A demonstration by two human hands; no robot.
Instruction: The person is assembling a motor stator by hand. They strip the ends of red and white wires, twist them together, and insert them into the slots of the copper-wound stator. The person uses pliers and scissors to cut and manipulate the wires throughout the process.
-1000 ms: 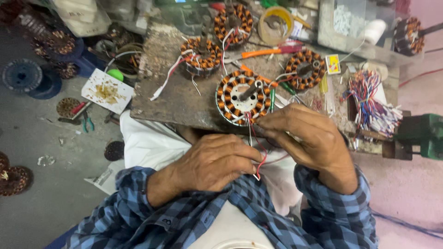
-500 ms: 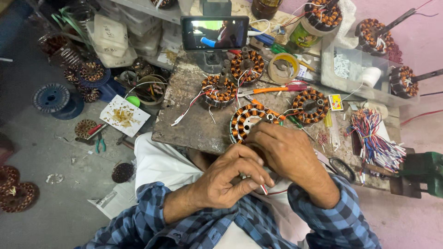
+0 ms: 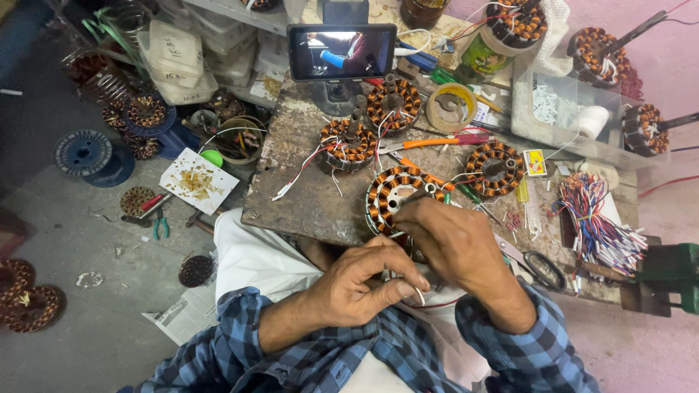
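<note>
Head view. Bench (image 3: 306,196): worn, stained board, cluttered, set over a grey concrete floor (image 3: 87,320); pink wall at right.

Stator (image 3: 397,196): copper-wound ring, at the bench's near edge, middle. Right hand (image 3: 455,247) lies on its near side, fingers curled and touching the rim; whether it grips anything cannot be told. Left hand (image 3: 371,280), just below the stator off the near edge, is pinched closed on thin wires (image 3: 421,295).

Three more wound stators toward the far edge. Wire bundle (image 3: 597,225), many-coloured, near the right edge. Scissors (image 3: 535,266) by the right wrist.

Phone (image 3: 342,51): dark rectangle with lit screen, propped at the far edge. Tape roll (image 3: 451,107), tan ring, right of it. Small yellow card (image 3: 535,162) toward the right. White paper (image 3: 198,182) on the floor, left of the bench.
</note>
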